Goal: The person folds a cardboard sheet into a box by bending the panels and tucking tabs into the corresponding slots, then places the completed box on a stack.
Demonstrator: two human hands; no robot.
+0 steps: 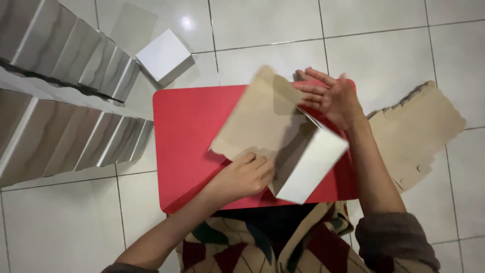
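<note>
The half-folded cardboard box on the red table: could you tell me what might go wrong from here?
The box juts past the red table's near edge, so it could tip off. Only the left hand presses it; the right hand is open, so the loose flap may spring back or crease crookedly.

Only one view is given, shot from a head-worn camera looking nearly straight down (pretty close in) over a red table (pixel 187 136) and tiled floor (pixel 353 45). Both forearms are seen entering from the bottom edge.
</note>
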